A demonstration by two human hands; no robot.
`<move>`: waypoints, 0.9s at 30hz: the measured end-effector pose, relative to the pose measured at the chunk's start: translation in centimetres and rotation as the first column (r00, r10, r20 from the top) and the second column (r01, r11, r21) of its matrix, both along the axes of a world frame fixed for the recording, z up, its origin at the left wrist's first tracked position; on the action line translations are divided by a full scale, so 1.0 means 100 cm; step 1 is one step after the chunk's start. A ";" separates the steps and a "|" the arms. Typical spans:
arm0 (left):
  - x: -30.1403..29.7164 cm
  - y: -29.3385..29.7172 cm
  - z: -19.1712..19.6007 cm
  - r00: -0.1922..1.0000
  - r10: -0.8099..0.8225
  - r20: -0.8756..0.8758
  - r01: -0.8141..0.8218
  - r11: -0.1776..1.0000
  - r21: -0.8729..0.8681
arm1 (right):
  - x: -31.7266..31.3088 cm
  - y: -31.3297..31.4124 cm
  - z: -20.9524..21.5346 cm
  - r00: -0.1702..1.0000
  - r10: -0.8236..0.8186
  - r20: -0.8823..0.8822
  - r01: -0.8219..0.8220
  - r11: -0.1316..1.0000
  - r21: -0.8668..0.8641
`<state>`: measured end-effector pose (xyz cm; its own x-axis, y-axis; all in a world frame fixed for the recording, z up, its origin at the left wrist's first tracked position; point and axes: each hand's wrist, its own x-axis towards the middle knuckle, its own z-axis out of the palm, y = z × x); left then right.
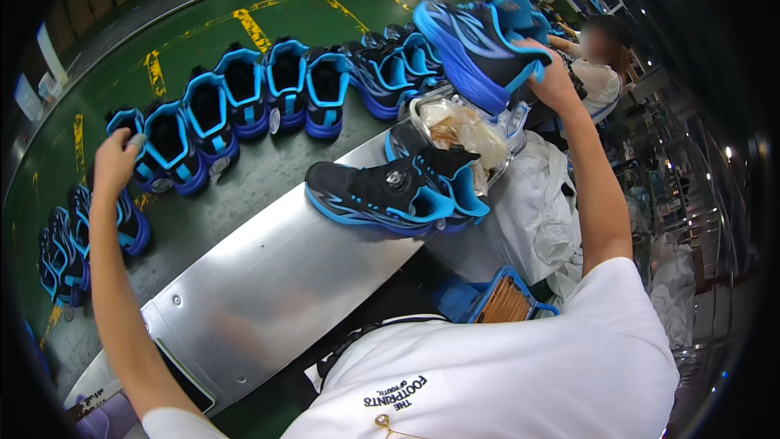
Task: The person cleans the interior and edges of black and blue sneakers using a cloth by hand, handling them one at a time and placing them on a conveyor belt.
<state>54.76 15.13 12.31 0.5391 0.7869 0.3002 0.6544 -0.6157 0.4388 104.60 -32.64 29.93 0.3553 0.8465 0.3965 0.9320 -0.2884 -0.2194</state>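
At the far left, my left hand (116, 164) is closed on the collar of a black-and-blue sneaker (145, 167), the end one of a curved row. Raised at the upper right, my right hand (554, 77) grips another sneaker (467, 49) with a blue-purple sole by its heel end. A second blue collar shows behind that shoe; whether it is also held is hard to see. Between my arms, a pair of matching sneakers (378, 195) rests on the metal ledge (268, 276), toes to the left.
Several more sneakers (242, 85) stand on the dark belt (268, 162). A clear container with plastic bags (455, 126) sits at the ledge's right end, by a white plastic sack (528, 211). Below is a blue basket (496, 297). A co-worker (600, 73) sits at the upper right.
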 end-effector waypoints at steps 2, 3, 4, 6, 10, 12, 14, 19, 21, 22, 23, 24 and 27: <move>0.025 0.017 -0.037 0.959 0.064 -0.278 -0.087 0.993 -0.074 | 0.023 -0.031 -0.013 0.997 0.059 0.041 -0.061 0.998 0.033; 0.016 0.034 -0.058 0.946 0.082 -0.315 -0.127 0.984 -0.124 | 0.032 -0.039 -0.023 0.991 0.118 0.059 -0.121 0.991 0.062; 0.041 0.023 -0.055 0.926 0.150 -0.346 -0.195 0.976 -0.097 | 0.039 -0.060 -0.032 0.996 0.082 0.032 -0.083 0.996 0.031; 0.062 0.006 -0.045 0.880 0.245 -0.406 -0.298 0.952 -0.074 | 0.042 -0.081 -0.044 0.999 0.052 0.014 -0.051 0.998 -0.044; 0.024 0.008 -0.029 0.866 0.301 -0.400 -0.365 0.927 -0.093 | 0.065 -0.081 -0.093 0.976 0.209 -0.061 -0.214 0.973 -0.086; -0.002 0.001 -0.014 0.934 0.243 -0.263 -0.297 0.935 -0.192 | 0.064 -0.078 -0.105 0.968 0.250 -0.014 -0.249 0.959 -0.136; -0.012 -0.058 0.017 0.963 0.230 -0.138 -0.255 0.946 -0.202 | 0.062 -0.082 -0.102 0.980 0.197 -0.030 -0.199 0.967 -0.159; -0.022 -0.230 0.045 0.971 0.216 -0.099 -0.222 0.973 -0.062 | 0.060 -0.080 -0.085 0.967 0.253 0.016 -0.232 0.910 -0.345; -0.016 -0.280 0.033 0.909 0.259 -0.327 -0.294 0.954 -0.061 | 0.056 -0.079 -0.089 0.945 0.316 0.088 -0.282 0.919 -0.276; -0.003 -0.308 0.039 0.890 0.272 -0.365 -0.339 0.931 -0.132 | 0.065 -0.082 -0.093 0.959 0.277 0.064 -0.235 0.898 -0.372; -0.005 -0.323 0.024 0.883 0.208 -0.420 -0.311 0.931 -0.193 | 0.075 -0.086 -0.095 0.971 0.234 0.047 -0.186 0.864 -0.467; -0.008 -0.339 0.010 0.886 0.165 -0.434 -0.276 0.939 -0.206 | 0.078 -0.082 -0.095 0.972 0.234 0.024 -0.187 0.831 -0.524; -0.015 -0.358 -0.005 0.881 0.205 -0.427 -0.351 0.887 -0.299 | 0.062 -0.065 -0.084 0.940 0.305 0.155 -0.155 0.784 -0.601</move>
